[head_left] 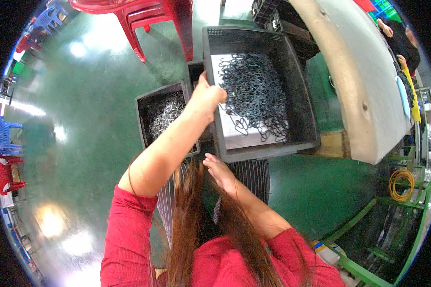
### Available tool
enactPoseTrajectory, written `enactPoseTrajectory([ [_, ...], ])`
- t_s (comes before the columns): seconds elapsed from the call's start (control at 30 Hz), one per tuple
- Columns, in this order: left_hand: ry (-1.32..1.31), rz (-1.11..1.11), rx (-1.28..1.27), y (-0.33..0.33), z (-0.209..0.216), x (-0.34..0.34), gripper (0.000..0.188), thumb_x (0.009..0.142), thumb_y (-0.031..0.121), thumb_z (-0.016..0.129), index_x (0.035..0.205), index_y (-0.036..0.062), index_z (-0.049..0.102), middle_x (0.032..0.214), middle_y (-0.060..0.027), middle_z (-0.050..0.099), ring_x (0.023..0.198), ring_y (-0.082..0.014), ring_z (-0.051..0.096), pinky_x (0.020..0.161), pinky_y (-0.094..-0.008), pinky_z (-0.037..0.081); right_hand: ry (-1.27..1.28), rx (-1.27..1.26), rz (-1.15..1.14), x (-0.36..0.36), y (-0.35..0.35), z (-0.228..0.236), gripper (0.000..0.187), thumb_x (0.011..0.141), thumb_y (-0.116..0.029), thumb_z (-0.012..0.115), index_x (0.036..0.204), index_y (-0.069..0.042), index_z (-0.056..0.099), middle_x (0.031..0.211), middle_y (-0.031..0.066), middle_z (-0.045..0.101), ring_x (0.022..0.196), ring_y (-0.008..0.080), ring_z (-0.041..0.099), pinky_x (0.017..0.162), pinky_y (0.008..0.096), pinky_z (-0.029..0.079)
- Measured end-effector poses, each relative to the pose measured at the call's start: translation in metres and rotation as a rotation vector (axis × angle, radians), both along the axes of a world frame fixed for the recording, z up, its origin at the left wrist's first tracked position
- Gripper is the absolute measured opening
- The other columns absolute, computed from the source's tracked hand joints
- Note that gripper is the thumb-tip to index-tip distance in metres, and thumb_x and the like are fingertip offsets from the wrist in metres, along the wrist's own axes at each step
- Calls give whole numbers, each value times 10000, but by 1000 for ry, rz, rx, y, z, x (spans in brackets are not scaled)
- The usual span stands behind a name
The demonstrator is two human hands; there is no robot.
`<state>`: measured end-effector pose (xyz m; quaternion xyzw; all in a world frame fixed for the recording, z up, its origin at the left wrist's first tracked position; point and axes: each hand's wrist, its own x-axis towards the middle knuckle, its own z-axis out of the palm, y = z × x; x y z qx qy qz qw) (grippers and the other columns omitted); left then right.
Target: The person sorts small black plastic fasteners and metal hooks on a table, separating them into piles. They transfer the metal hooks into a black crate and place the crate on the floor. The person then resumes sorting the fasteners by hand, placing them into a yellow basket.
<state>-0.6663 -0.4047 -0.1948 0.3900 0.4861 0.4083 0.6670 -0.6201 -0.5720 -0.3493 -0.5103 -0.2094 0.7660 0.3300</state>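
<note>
A large dark grey plastic crate (268, 155) stands in front of me, lined at the bottom with a white sheet (231, 131). On the sheet lies a tangled heap of dark, bent wire hooks (254, 91). My left hand (207, 98) grips the crate's left rim, with the thumb over the inside. Just off the crate's near left corner, my right hand (219, 171) is open and holds nothing, its fingers stretched out. To the left of the big crate is a smaller dark crate (142, 115) with a pile of shiny silvery metal pieces (166, 112).
A red plastic chair (151, 19) stands beyond the crates. At right is a long, thick pale-topped table (368, 95), with another person (404, 48) behind it. A green metal frame (357, 220) with a coiled yellow hose (401, 185) stands at lower right.
</note>
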Motion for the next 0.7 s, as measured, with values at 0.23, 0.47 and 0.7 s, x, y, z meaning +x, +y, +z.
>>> enactPoseTrajectory([
  [0.23, 3, -49, -31, 2, 24, -25, 445, 540, -64, 550, 976, 22, 517, 827, -76, 568, 733, -220, 553, 640, -346, 478, -386, 542, 371, 112, -49, 52, 309, 892, -192, 515, 1161, -44, 552, 1098, 93, 619, 1028, 181, 575, 894, 295, 436],
  [0.47, -39, 373, -2, -13, 66, -148, 217, 583, -69, 552, 797, -31, 547, 694, -101, 577, 584, -248, 586, 578, -377, 522, -1119, 1123, 65, 165, -30, 110, 285, 757, -24, 598, 1039, -61, 584, 999, 137, 594, 972, 326, 555, 831, 377, 474],
  [0.7, -7, 629, 13, -55, 91, -256, 200, 632, -50, 546, 831, -32, 563, 796, -139, 614, 708, -288, 610, 722, -418, 524, -1533, 1087, 353, 158, 42, 78, 712, 674, -173, 732, 1300, -143, 394, 1314, 128, 417, 1296, 314, 292, 1083, 492, 179],
])
